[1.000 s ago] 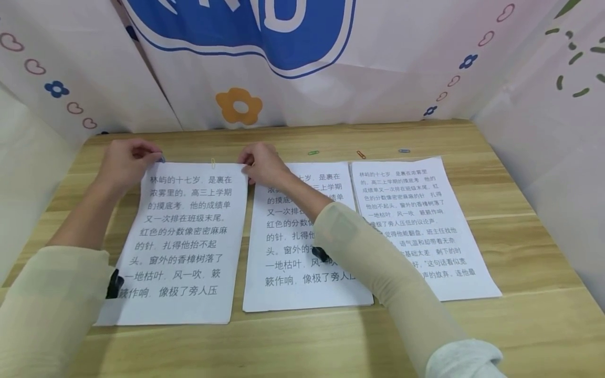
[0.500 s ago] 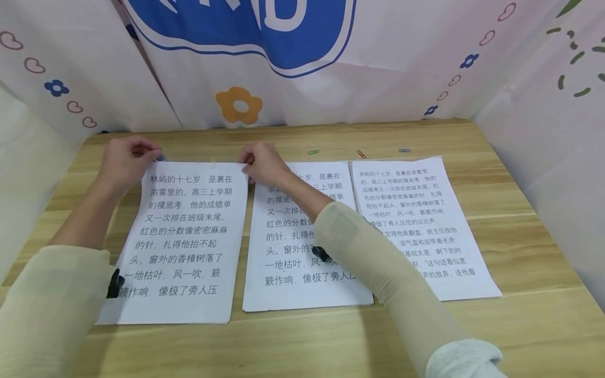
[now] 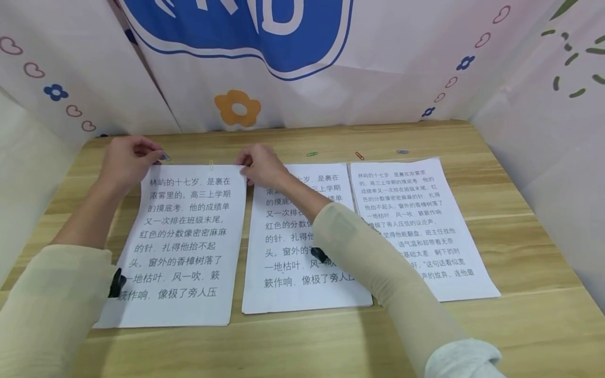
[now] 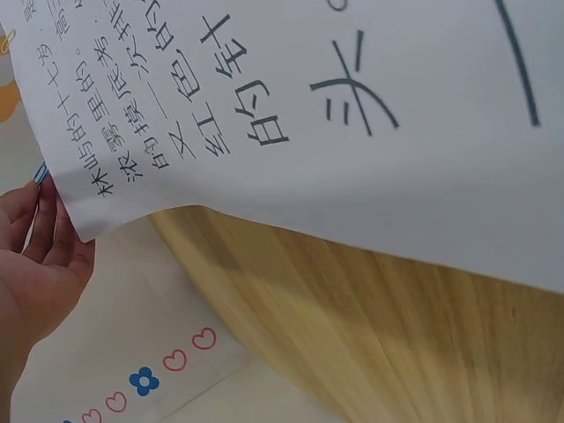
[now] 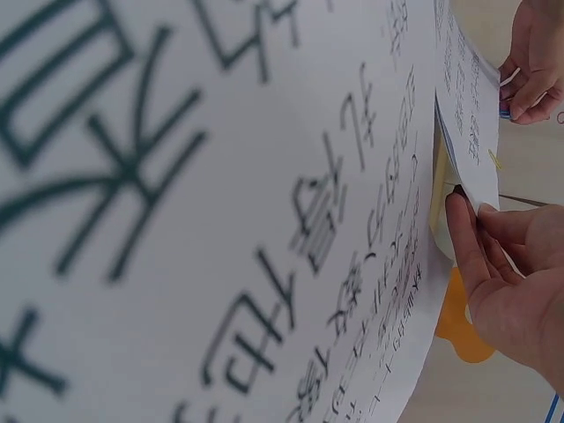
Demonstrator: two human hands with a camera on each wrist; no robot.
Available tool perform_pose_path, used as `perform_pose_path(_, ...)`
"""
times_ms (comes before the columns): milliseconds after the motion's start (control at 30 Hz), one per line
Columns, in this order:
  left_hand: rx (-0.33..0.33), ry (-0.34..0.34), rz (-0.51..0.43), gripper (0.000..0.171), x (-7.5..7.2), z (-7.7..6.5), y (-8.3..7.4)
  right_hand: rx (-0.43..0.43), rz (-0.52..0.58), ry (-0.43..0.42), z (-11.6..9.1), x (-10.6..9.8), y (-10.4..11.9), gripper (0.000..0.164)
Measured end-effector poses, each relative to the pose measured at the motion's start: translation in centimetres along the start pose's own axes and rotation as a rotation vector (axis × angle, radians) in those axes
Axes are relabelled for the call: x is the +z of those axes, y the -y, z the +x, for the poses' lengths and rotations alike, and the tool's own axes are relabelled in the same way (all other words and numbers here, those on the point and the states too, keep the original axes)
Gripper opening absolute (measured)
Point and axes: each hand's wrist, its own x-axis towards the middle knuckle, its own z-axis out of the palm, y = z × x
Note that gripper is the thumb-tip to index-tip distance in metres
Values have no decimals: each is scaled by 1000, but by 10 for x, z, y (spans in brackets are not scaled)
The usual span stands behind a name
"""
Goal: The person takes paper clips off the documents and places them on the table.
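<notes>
Three printed paper stacks lie side by side on the wooden table. My left hand (image 3: 124, 161) is at the top left corner of the left stack (image 3: 184, 247), pinching a blue paper clip (image 3: 165, 156) between thumb and fingers. In the left wrist view, the same blue clip (image 4: 40, 173) sticks out past the fingertips, right at the paper's edge. My right hand (image 3: 262, 166) pinches the top right corner of that stack, its thumb on the printed side in the right wrist view. A yellow paper clip (image 3: 211, 165) sits on the top edge between both hands.
The middle stack (image 3: 293, 294) lies partly under my right forearm, and the right stack (image 3: 425, 210) is beside it. Behind them lie a green clip (image 3: 312, 154), a red clip (image 3: 360, 156) and another blue clip (image 3: 402, 151). A printed cloth (image 3: 378, 89) hangs at the table's back edge.
The blue clip in my left hand now points out to the right of the fingertips, showing more of its length. My right hand keeps its hold on the corner. The head view has shifted slightly.
</notes>
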Motion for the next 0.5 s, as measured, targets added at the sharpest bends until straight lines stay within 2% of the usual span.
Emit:
perform_pose_path(233, 0, 25, 26, 27, 4, 6, -1, 0, 0, -4, -1, 0, 1, 17)
perform_pose_path(500, 24, 35, 16, 25, 10, 11, -3, -7, -1, 1, 0, 1, 1, 16)
